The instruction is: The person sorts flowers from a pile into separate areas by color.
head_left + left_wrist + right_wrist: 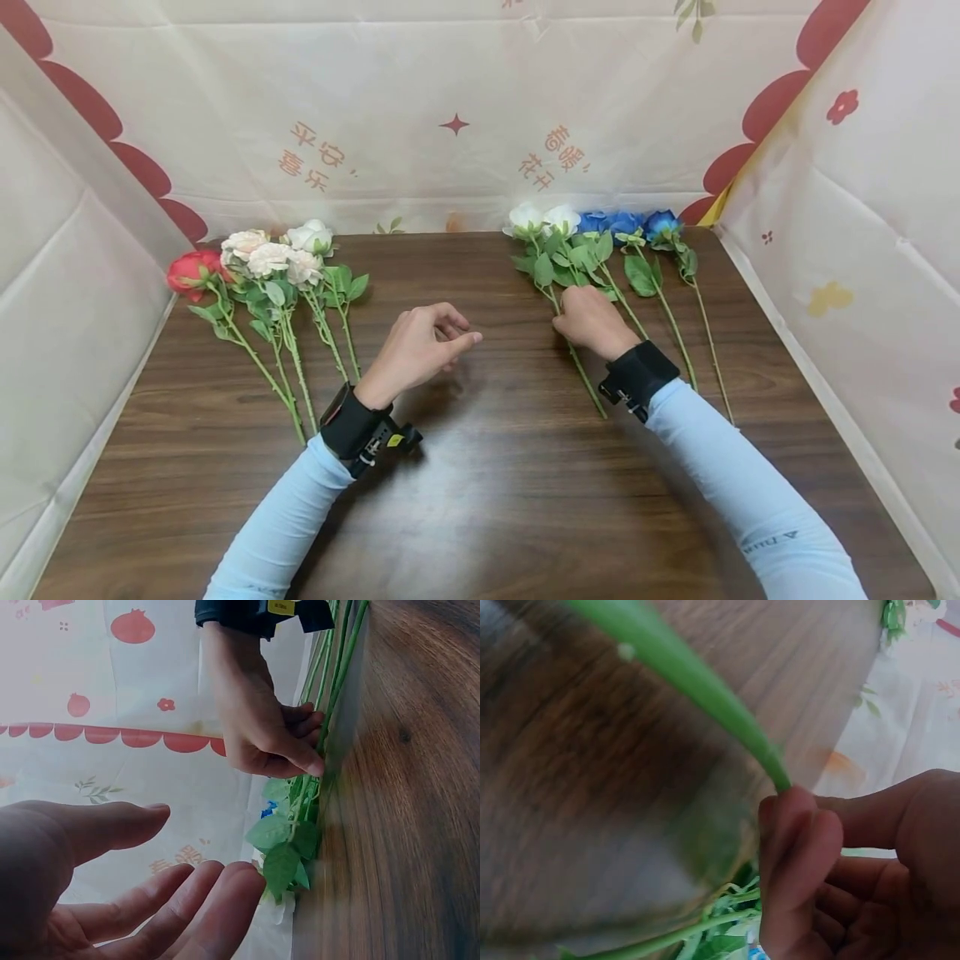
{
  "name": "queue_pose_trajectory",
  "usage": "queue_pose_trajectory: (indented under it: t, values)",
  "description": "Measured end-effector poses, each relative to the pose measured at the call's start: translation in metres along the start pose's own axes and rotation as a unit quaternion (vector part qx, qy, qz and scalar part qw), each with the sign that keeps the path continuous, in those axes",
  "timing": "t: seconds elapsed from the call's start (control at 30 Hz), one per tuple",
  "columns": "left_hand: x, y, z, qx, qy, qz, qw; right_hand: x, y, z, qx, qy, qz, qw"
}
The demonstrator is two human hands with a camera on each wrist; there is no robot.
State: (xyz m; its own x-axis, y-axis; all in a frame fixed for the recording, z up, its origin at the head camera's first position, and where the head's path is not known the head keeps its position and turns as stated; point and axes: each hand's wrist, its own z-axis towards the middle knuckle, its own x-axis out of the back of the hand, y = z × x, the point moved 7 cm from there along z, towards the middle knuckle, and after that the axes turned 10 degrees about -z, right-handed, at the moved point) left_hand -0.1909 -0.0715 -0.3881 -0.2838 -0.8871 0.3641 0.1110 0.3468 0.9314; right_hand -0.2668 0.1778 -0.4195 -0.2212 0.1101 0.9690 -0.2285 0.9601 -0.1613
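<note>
My right hand [596, 321] pinches the green stem [697, 682] of the leftmost white rose [523, 218] in the right-hand group, partway down from its leaves. That stem runs on below my fingers toward the middle of the table. Beside it lie another white rose [561, 220] and several blue roses [663, 227], their stems partly hidden behind my right hand and wrist. My left hand [420, 346] hovers over the middle of the table, fingers loosely bent, thumb apart from them, with nothing held. In the left wrist view, leaves [281, 866] show beyond its fingertips.
At the left lies a second group: a red flower [197, 273], several pale pink flowers [268, 260] and a white one [309, 236], stems toward me. Printed cloth walls [450, 75] enclose the brown wooden table [480, 517] at the back and sides.
</note>
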Motion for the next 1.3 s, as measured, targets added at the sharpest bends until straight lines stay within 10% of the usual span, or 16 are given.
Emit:
queue_pose_trajectory:
  t: [1.03,1.3]
  values:
    - [0.001,0.0,0.002,-0.002,-0.003,0.01,0.9999,-0.006,0.013,-0.002,-0.034,0.003,-0.028,0.999]
    - [0.001,-0.004,0.003,-0.001,-0.002,0.023,0.9997,0.01,-0.001,-0.022,-0.038,0.144,-0.075,0.986]
